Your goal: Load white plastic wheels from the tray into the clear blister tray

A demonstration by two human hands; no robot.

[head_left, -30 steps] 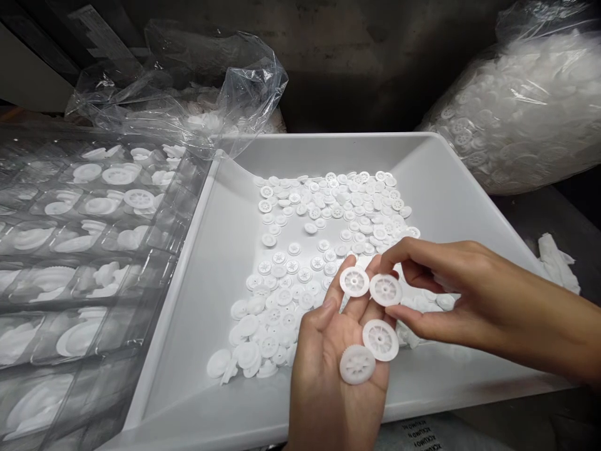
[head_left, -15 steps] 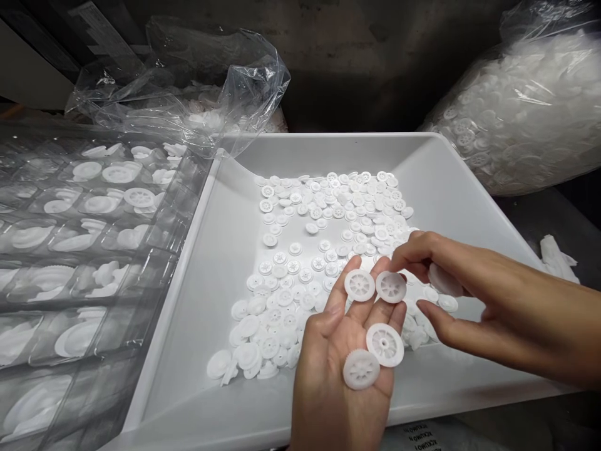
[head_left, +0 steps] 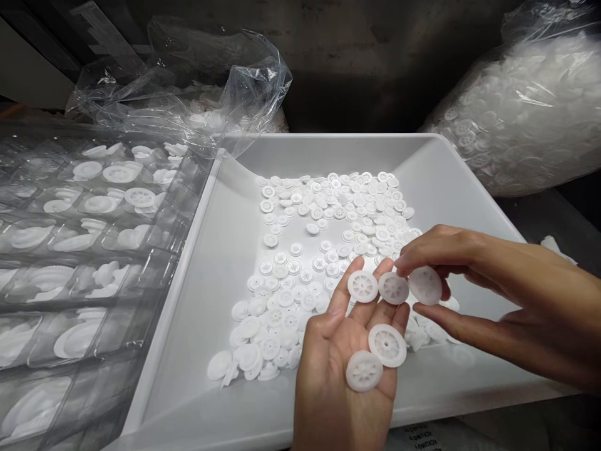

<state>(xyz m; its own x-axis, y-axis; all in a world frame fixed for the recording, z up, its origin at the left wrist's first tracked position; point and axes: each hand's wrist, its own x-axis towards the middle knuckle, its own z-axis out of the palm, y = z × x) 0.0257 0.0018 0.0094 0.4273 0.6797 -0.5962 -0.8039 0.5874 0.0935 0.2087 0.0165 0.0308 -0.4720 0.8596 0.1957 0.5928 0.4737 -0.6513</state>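
Note:
Palm up over the tray, my left hand (head_left: 338, 357) carries several round white plastic gears. One spoked gear (head_left: 362, 287) and a second gear (head_left: 394, 288) rest on its fingertips. A larger gear (head_left: 387, 345) and a toothed gear (head_left: 365, 371) lie on the palm, edges overlapping. My right hand (head_left: 474, 282) is closed, gripping another white gear (head_left: 425, 285) between thumb and fingers, just right of the fingertip row. Its index fingertip reaches the second gear's edge. Below both hands, many loose white gears (head_left: 307, 275) are spread across the bottom of the white tray (head_left: 183, 313).
Left of the tray stand stacked clear plastic trays (head_left: 107, 275) with white parts in their pockets. An open clear bag (head_left: 253, 81) overhangs the tray's back left corner. A full bag of white parts (head_left: 530, 113) sits at the back right.
My right hand has turned and shifted a little, bringing its gear left and face-on beside the fingertip gears. My left hand has barely moved, with the same gears on it.

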